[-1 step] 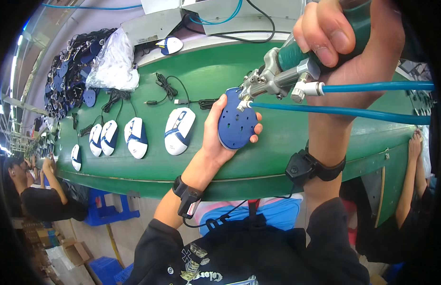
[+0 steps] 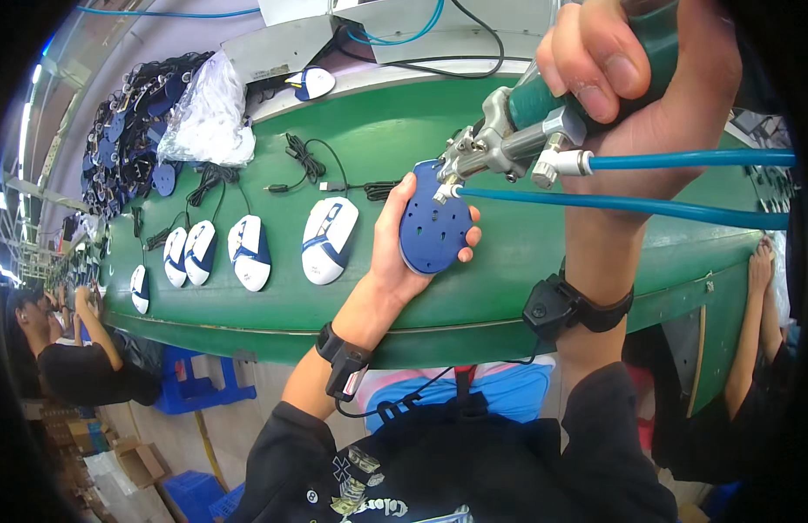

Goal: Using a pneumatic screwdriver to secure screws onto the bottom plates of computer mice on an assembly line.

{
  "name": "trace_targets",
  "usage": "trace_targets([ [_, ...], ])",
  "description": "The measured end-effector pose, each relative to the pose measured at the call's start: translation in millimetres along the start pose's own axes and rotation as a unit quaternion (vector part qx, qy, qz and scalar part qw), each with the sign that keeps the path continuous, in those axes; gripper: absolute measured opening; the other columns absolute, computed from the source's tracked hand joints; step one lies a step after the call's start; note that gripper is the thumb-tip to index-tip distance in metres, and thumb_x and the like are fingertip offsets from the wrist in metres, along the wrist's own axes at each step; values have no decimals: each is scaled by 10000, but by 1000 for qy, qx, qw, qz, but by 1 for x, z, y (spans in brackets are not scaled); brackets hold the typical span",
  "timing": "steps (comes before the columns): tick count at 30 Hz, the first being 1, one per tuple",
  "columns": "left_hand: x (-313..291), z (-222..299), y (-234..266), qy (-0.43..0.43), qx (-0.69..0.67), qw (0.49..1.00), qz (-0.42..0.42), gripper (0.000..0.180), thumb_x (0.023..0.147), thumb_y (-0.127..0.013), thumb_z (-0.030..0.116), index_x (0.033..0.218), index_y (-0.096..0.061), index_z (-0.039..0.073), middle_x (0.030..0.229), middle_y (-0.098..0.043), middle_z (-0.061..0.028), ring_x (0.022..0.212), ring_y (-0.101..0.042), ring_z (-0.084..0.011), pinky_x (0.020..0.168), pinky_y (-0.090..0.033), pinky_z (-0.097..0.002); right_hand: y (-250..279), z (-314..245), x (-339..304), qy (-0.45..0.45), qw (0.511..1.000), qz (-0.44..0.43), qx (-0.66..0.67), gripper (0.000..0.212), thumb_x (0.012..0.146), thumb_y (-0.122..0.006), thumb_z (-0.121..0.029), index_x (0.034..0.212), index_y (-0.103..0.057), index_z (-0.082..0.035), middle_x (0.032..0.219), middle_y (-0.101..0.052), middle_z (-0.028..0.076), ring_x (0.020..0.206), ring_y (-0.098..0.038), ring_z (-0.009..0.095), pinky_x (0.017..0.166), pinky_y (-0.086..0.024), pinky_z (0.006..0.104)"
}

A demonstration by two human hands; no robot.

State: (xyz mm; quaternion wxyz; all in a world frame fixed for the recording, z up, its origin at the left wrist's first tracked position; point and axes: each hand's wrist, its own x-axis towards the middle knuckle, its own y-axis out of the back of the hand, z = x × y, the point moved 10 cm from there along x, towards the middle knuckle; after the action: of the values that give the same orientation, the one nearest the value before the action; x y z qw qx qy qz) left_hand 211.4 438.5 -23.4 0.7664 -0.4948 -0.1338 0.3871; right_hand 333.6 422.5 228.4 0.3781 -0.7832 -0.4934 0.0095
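Observation:
My left hand (image 2: 392, 253) is closed round a computer mouse (image 2: 432, 231), held above the bench with its blue, holed underside up. The thumb lies along one edge, and fingertips show at the other. In my right hand (image 2: 648, 113) is a power screwdriver (image 2: 530, 105) with a green body and metal fittings. Its front end reaches the far end of the mouse; the metal parts hide the exact contact point. Left of my left hand, a white and blue mouse (image 2: 329, 240) lies top side up on the green bench (image 2: 473, 318).
Several more mice (image 2: 249, 253) line the bench to the left, cables coiled behind. A heap of blue mouse parts (image 2: 116, 131) and a clear plastic bag (image 2: 214, 113) lie at far left. Blue hoses (image 2: 682, 159) run rightward from the screwdriver. Co-workers (image 2: 94, 362) are at both sides.

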Motion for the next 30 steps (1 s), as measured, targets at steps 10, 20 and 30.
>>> trace_targets([
  [10, -7, -3, -9, -27, 45, 998, 18, 523, 994, -377, 513, 1204, -512, 54, 969, -637, -184, 785, -655, -283, 622, -558, -376, 3, -16, -8, -70, 997, 19, 15, 496, 824, -700, -532, 807, -480, -87, 461, -355, -25, 382, -330, 81, 386, -273, 234],
  [20, -3, -13, 22, -25, -26, 991, 128, 536, 977, -430, 535, 1224, -551, 74, 1132, -633, -136, 927, -653, -294, 794, -556, -467, 9, -19, -28, -131, 989, 58, 38, 483, 814, -722, -509, 809, -486, -87, 466, -360, -21, 397, -345, 85, 399, -280, 241],
  [30, -9, -10, 26, -15, -10, 992, 129, 570, 973, -395, 563, 1254, -545, 91, 1096, -648, -140, 832, -668, -282, 743, -543, -425, -8, -11, -41, -83, 996, 7, 31, 457, 778, -770, -458, 738, -493, -97, 479, -375, -16, 423, -366, 97, 420, -291, 251],
])
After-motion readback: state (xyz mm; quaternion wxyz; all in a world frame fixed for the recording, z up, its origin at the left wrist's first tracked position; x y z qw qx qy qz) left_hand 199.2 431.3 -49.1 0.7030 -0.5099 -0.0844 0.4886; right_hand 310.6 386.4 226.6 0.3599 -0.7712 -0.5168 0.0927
